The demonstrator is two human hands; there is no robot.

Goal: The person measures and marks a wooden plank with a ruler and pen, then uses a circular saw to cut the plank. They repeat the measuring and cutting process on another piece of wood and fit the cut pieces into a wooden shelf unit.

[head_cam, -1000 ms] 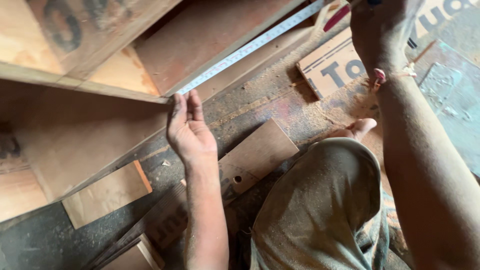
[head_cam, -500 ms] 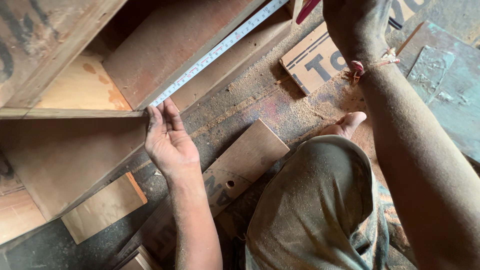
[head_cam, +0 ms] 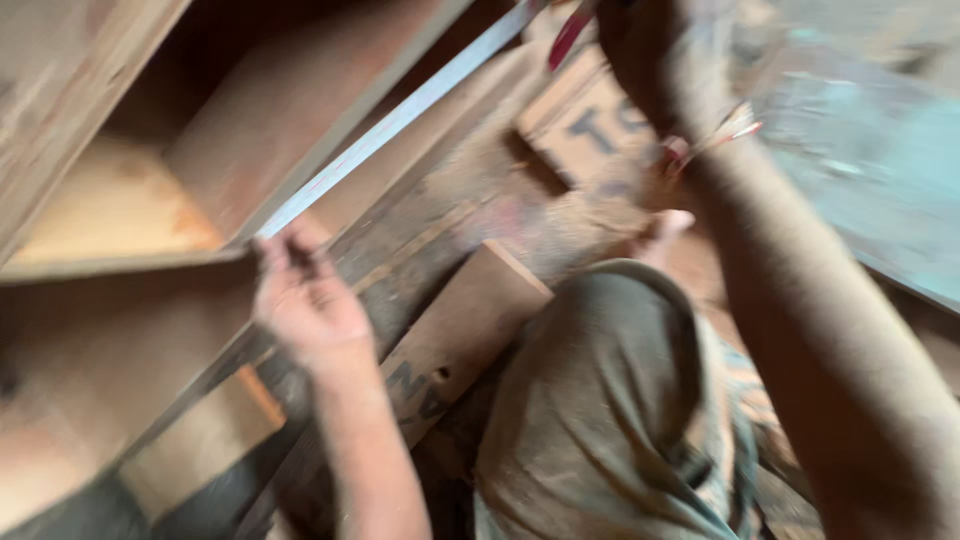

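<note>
My left hand [head_cam: 305, 300] presses the end of a white measuring tape [head_cam: 395, 120] against the corner of a wooden cabinet frame [head_cam: 110, 262]. The tape runs diagonally up and right along the edge of a brown plywood panel [head_cam: 290, 110]. My right hand [head_cam: 655, 55] is at the top of the picture, closed on the tape's other end, with a red part [head_cam: 568, 38] showing beside it; a red thread is tied round its wrist. The picture is blurred by motion.
My bent knee in grey-green cloth [head_cam: 620, 400] fills the lower middle, a bare foot [head_cam: 665, 230] beyond it. Small plywood offcuts [head_cam: 460, 330] and a lettered board [head_cam: 590, 125] lie on the dusty floor. A bluish sheet [head_cam: 860, 170] lies at the right.
The view has shifted right and down, and everything is blurred now. My left hand stays at the tape's end on the frame corner. My right hand still holds the far end.
</note>
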